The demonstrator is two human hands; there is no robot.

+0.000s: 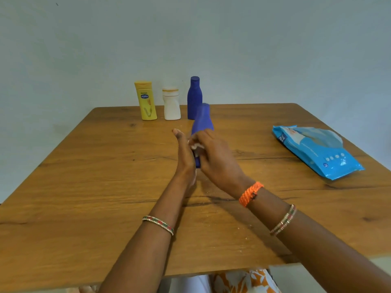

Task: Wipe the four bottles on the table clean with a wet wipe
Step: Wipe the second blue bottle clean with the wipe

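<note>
A blue bottle (202, 121) is held tilted between my hands above the table's middle, its cap pointing away from me. My left hand (184, 154) lies flat against its left side with the fingers straight. My right hand (218, 159) curls over the bottle from the right and presses a white wet wipe (195, 145) onto it. At the far edge stand a yellow bottle (146, 100), a white bottle (171, 104) and a second blue bottle (194, 96), all upright in a row.
A light blue pack of wet wipes (315, 151) lies at the right side of the wooden table (84, 187). A plain wall rises right behind the row of bottles. Small crumbs dot the wood near my forearms.
</note>
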